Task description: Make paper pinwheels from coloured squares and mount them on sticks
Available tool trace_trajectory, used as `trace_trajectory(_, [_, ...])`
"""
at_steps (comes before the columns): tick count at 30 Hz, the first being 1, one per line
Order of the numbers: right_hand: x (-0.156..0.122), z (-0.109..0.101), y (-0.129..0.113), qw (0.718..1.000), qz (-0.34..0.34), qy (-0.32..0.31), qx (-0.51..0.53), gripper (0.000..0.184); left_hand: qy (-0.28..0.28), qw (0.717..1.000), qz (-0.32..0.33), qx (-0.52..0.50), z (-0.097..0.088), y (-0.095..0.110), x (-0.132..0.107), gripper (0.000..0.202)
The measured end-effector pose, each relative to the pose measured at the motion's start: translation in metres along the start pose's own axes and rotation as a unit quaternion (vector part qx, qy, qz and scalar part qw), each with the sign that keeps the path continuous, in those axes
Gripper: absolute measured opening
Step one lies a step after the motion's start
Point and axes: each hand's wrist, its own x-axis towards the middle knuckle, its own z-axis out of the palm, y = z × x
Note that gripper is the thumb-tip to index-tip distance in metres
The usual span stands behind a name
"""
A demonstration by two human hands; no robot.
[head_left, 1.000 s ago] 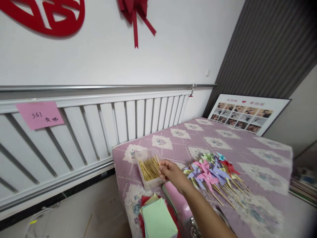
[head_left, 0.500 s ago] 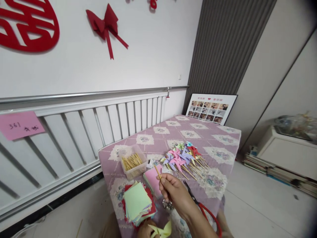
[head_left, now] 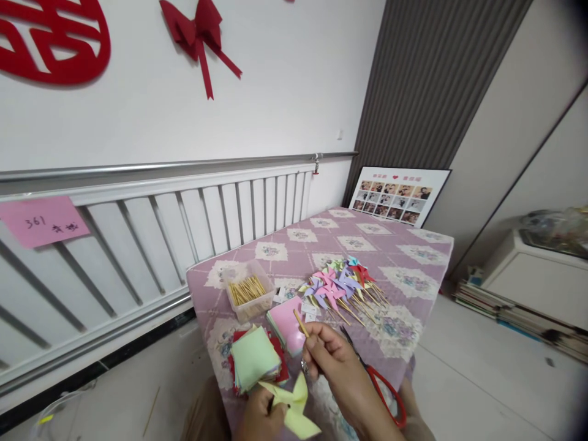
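Observation:
A thin wooden stick (head_left: 301, 322) is pinched upright and tilted between the thumb and fingers of my right hand (head_left: 337, 361). Low in the view, my left hand (head_left: 264, 416) grips a pale yellow paper pinwheel (head_left: 296, 407), its blades spread to the right of my fingers. Just beyond the left hand lies a stack of coloured paper squares (head_left: 255, 358), light green on top. A pink paper pile (head_left: 288, 321) sits behind the stick. Small shiny metal pieces (head_left: 304, 367) show partly, covered by my right hand.
A clear plastic box (head_left: 250, 303) of wooden sticks stands at the table's left. Finished pinwheels (head_left: 342, 285) on sticks lie in a heap mid-table. Red-handled scissors (head_left: 386, 392) lie beside my right forearm. A white radiator (head_left: 220, 220) runs along the wall; a framed photo board (head_left: 399, 193) stands behind the table.
My left hand has raised the yellow pinwheel further into view, closer to my right hand. The right hand keeps the stick. The camera view has shifted slightly.

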Motion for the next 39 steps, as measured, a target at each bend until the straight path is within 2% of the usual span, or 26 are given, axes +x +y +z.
trace_trajectory(1, [-0.005,-0.001,0.000,1.000,-0.002,0.003,0.000,0.035,0.043,0.998,0.003,-0.045,-0.005,0.012,-0.002,0.022])
trace_trajectory(3, [-0.013,-0.003,0.000,1.000,-0.006,0.009,0.000,0.036,0.081,0.976,0.024,-0.203,-0.016,0.043,-0.008,0.024])
trace_trajectory(6, [-0.023,-0.002,0.002,1.000,-0.017,0.006,-0.002,0.034,0.062,0.907,0.069,-0.411,-0.025,0.097,-0.014,0.032])
trace_trajectory(9, [-0.030,0.003,0.002,0.999,-0.037,0.005,-0.036,0.033,-0.102,0.867,0.129,-0.470,-0.020,0.134,-0.017,0.037])
trace_trajectory(11, [-0.034,0.007,-0.001,0.997,-0.049,0.007,-0.067,0.033,-0.179,0.855,0.147,-0.463,-0.012,0.144,-0.017,0.042])
trace_trajectory(13, [-0.039,0.009,-0.007,0.993,-0.064,0.005,-0.094,0.034,-0.215,0.852,0.154,-0.451,-0.003,0.144,-0.016,0.045])
trace_trajectory(18, [-0.051,0.011,-0.020,0.979,-0.108,0.004,-0.171,0.029,-0.232,0.850,0.147,-0.449,0.010,0.130,-0.014,0.046])
trace_trajectory(24, [-0.057,0.014,-0.016,0.975,-0.111,-0.006,-0.191,0.021,-0.273,0.820,0.157,-0.478,0.017,0.124,-0.011,0.036])
trace_trajectory(30, [-0.051,0.017,-0.012,0.981,-0.107,-0.013,-0.163,0.021,-0.262,0.818,0.149,-0.490,0.020,0.128,-0.013,0.034])
trace_trajectory(39, [-0.049,0.019,-0.007,0.981,-0.101,-0.001,-0.167,0.021,-0.255,0.821,0.157,-0.487,0.017,0.123,-0.010,0.035])
